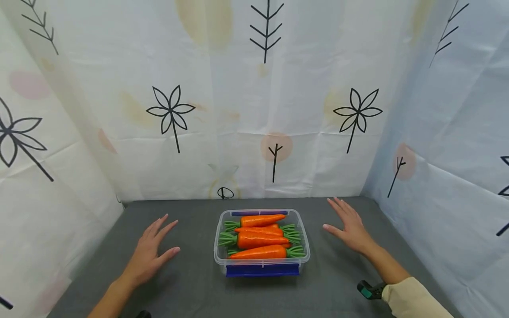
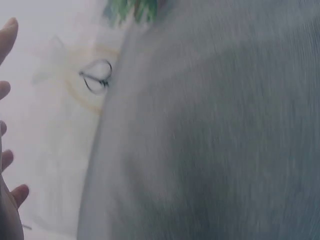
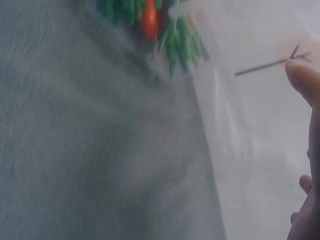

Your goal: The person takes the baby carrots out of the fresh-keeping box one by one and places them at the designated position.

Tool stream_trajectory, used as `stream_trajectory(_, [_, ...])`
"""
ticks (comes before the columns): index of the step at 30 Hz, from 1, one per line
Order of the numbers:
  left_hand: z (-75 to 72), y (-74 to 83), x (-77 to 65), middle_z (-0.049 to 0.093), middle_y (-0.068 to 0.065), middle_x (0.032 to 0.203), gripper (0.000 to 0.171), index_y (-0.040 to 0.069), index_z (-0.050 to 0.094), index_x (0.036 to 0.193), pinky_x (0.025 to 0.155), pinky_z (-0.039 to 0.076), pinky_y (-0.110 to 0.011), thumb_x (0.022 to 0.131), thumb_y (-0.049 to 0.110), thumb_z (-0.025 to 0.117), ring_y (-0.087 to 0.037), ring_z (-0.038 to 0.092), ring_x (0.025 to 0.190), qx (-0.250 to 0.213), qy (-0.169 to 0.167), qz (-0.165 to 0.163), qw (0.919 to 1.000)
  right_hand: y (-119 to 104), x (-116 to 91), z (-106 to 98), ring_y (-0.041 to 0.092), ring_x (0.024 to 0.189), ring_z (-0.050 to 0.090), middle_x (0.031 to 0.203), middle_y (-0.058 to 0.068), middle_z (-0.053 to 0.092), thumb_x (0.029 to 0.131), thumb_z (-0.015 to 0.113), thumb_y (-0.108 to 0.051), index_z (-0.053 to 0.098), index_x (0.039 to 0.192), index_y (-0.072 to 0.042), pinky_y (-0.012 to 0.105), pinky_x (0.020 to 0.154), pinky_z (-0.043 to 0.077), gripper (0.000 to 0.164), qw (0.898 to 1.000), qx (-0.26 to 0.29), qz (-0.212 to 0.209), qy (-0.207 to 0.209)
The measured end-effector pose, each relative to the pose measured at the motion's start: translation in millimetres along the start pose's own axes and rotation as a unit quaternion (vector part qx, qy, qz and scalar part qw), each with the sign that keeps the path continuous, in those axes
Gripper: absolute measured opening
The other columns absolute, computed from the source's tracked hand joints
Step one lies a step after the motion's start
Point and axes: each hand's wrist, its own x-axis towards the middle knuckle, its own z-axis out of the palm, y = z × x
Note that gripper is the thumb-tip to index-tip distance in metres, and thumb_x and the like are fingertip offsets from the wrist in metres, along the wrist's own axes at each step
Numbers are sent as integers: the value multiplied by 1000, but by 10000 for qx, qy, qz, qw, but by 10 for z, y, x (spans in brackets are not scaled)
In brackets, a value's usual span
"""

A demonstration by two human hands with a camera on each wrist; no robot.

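Observation:
A clear plastic container point(image 1: 218, 249) with blue clips stands at the middle of the table, its top uncovered. Several orange carrots point(image 1: 262, 240) with green tops lie inside it, pointing alternately left and right. To its left, my left hand point(image 1: 149, 254) is raised with fingers spread and nothing in it. My right hand point(image 1: 350, 227) hovers on the other side, fingers extended and likewise holding nothing. Both hands are apart from the container. In the right wrist view, green carrot tops point(image 3: 180, 45) show blurred at the upper edge.
A dark grey cloth point(image 1: 191, 291) covers the table. White curtains point(image 1: 222, 110) with printed leaves and flowers enclose the back and both sides. On my right wrist is a dark strap with a small green-faced device point(image 1: 367, 290).

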Motion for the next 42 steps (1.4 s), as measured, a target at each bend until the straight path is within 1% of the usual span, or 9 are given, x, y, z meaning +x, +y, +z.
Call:
stream_trajectory(6, [17,235,87,31,-5,154,64,22,44,147,96,26,-65,89,20,70,-36,28,137,-881,103,44,9960,-212,93,19,49,137,23,154,23,26,91,69,-27,31,152,-8,73,97,22,74,9982,587,53,-85])
stream_trajectory(9, [42,311,120,36,-5,152,62,18,45,146,103,31,-44,89,13,69,-29,32,136,-1194,233,109,9925,-327,150,40,46,133,34,150,23,34,91,69,-25,34,150,-7,67,96,30,71,9972,740,64,-54])
stream_trajectory(13, [83,415,165,42,-10,146,59,8,48,143,95,36,-16,88,3,68,-18,41,130,-1672,484,242,9844,-468,238,84,41,123,48,143,22,44,93,67,-21,37,148,-4,59,93,42,65,9937,1113,87,-44])
stream_trajectory(18, [173,552,190,48,-17,139,53,1,48,140,88,45,-19,89,-3,64,-15,50,120,-2243,566,166,9727,-640,336,133,38,114,57,132,20,55,95,65,-20,44,144,-7,52,89,48,55,9835,1754,323,-301])
stream_trajectory(22, [244,693,199,51,-15,137,46,1,51,137,86,48,-20,93,1,63,-16,53,118,-2574,483,-169,9649,-792,417,148,35,108,59,124,18,60,96,63,-21,51,139,-7,48,85,51,47,9746,2048,525,-732])
stream_trajectory(27, [346,794,208,57,-13,129,39,2,55,132,85,49,-24,94,5,62,-23,55,116,-2835,504,-603,9557,-931,525,216,32,103,61,122,21,60,97,61,-22,54,134,-3,51,84,51,43,9553,2496,781,-1380])
stream_trajectory(33, [445,894,222,58,-16,128,36,1,56,131,86,48,-24,96,9,60,-25,55,118,-3333,426,-1092,9355,-1080,576,377,33,100,62,119,19,61,97,62,-24,57,131,-2,50,82,53,41,9476,2539,938,-1696])
stream_trajectory(37, [529,938,233,55,-15,133,36,1,57,130,88,47,-25,95,10,61,-27,53,120,-3487,410,-1405,9257,-1166,593,462,32,96,63,119,18,60,97,62,-27,55,133,-1,45,78,55,45,9427,2499,951,-1994])
stream_trajectory(42, [638,964,250,47,-15,142,39,2,57,131,97,42,-43,94,13,64,-33,48,125,-3538,332,-1788,9175,-1253,623,534,23,89,61,112,12,63,96,63,-28,57,131,-3,38,75,53,44,9447,2220,901,-2240])
